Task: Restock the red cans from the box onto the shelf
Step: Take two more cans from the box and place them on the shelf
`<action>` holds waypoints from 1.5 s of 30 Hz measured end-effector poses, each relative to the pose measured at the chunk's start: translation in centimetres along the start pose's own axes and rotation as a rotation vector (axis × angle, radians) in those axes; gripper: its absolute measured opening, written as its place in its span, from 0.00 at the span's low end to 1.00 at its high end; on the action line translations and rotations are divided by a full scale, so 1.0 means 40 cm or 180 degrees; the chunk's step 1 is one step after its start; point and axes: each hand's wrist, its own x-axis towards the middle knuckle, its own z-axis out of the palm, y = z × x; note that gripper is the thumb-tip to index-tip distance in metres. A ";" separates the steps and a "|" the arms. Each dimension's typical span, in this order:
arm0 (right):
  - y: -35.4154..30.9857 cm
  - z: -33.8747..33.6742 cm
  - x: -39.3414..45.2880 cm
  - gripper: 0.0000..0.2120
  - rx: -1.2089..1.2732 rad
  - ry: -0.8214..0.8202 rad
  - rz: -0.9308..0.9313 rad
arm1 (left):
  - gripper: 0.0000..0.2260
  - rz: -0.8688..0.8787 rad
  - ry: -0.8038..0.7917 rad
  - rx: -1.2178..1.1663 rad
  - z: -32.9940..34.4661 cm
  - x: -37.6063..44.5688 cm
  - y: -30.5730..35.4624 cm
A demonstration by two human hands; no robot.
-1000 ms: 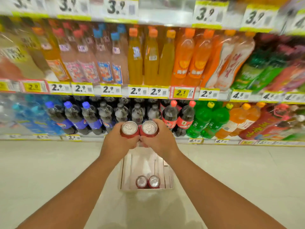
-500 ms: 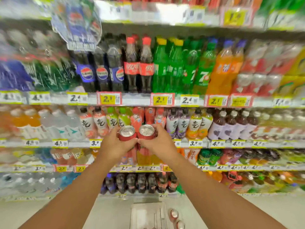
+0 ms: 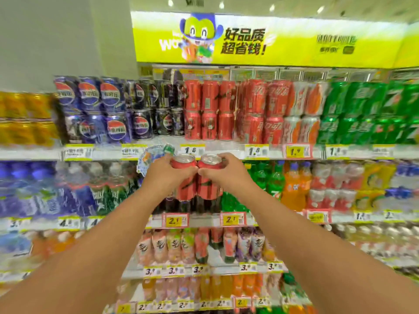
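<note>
My left hand (image 3: 166, 175) and right hand (image 3: 223, 174) each close around a red can: the left can (image 3: 184, 177) and right can (image 3: 209, 177) stand upright, side by side and touching. I hold them in front of the shelf (image 3: 226, 152) edge with its price tags (image 3: 192, 150), just below the stacked red cans (image 3: 209, 112). A yellow banner (image 3: 272, 39) hangs above the top shelf.

Yellow banner (image 3: 267, 39) above the shelving reads "好品质 超省钱!". Top shelf price tags (image 3: 192, 150) read "1.8"; tags (image 3: 176, 220) one shelf lower read "2.1". Green bottle (image 3: 275, 184) carries a "7".
</note>
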 end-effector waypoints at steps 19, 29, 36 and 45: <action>-0.167 -0.138 0.350 0.38 0.0029 -0.0090 -0.0358 | 0.32 0.0044 0.0180 -0.0280 -0.030 0.282 0.271; -0.128 -0.087 0.507 0.36 0.0085 -0.0026 -0.0164 | 0.25 0.0106 -0.0073 -0.0416 0.018 0.472 0.230; -0.074 -0.026 0.555 0.27 0.0040 -0.0015 -0.0079 | 0.15 -0.0006 -0.0173 -0.0395 0.051 0.535 0.159; -0.044 -0.018 0.567 0.20 0.0104 -0.0043 -0.0074 | 0.17 -0.0037 -0.0231 -0.0488 0.076 0.538 0.121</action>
